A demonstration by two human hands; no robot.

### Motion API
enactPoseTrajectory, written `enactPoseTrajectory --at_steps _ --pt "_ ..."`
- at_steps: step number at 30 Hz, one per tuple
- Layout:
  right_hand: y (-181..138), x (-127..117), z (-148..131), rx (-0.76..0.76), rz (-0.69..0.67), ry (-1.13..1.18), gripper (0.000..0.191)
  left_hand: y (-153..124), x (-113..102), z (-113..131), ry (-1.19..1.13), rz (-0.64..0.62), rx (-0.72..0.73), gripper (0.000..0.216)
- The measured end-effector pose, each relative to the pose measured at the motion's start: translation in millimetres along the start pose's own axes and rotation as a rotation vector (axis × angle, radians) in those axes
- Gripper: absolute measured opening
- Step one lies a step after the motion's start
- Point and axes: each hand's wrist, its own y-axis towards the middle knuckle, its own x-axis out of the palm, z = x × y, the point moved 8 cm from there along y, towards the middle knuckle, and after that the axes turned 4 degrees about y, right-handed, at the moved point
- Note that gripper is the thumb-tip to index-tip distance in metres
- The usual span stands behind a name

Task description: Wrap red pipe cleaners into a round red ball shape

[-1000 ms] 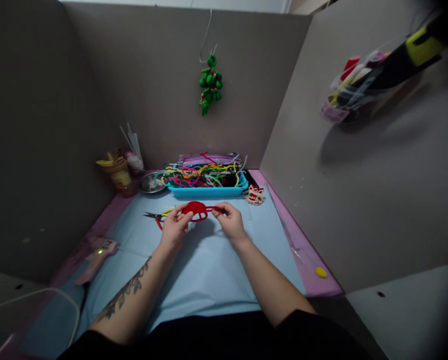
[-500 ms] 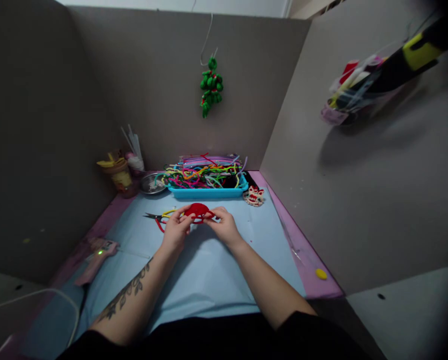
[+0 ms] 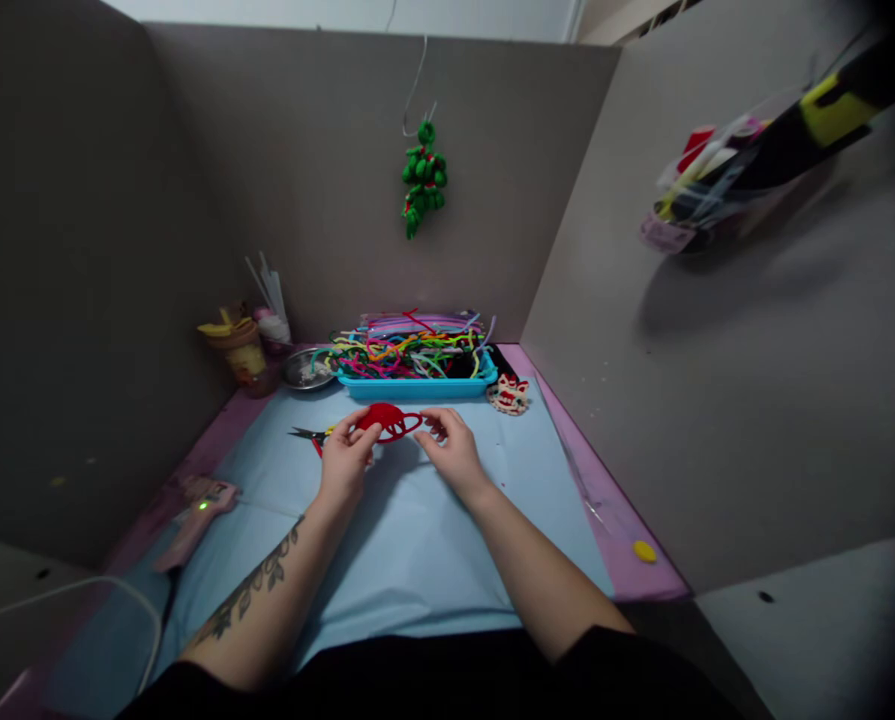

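Note:
A red pipe-cleaner piece (image 3: 381, 418), a dense rounded part with a looped open frame on its right side, is held above the blue cloth. My left hand (image 3: 346, 455) pinches its left part between thumb and fingers. At the loop's right end is my right hand (image 3: 451, 450), thumb and fingers apart; whether a fingertip touches the loop is hard to see. Behind my left hand lie scissors (image 3: 310, 435) with red and yellow handles, partly hidden by it.
A blue tray (image 3: 417, 388) heaped with colourful pipe cleaners stands at the back. Beside it are a metal dish (image 3: 308, 370) and a red-and-cream craft piece (image 3: 508, 394). A pink glue gun (image 3: 199, 520) lies left. A green ornament (image 3: 424, 180) hangs on the back panel.
My right hand's fingers have parted from the red piece's right side. The piece has shifted slightly left in my left hand, and its looped frame shows more.

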Motion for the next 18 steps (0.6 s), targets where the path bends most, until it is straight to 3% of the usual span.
enactPoseTrajectory --at_steps 3,11,14,18 --pt "-0.7 -1.4 -1.7 0.006 0.029 0.034 0.011 -1.9 4.6 -0.2 0.029 -0.041 0.005 0.056" --pt "-6.0 25.3 26.7 0.262 -0.043 0.368 0.015 -2.8 11.7 -5.9 0.034 -0.120 -0.011 0.054" --pt "-4.4 22.1 15.9 0.171 -0.073 0.204 0.013 -1.2 9.8 -4.9 0.024 -0.106 -0.002 0.055" --pt "-0.6 3.2 -6.1 0.015 -0.006 0.016 0.013 -0.8 7.5 -0.5 0.036 -0.073 0.027 0.055"
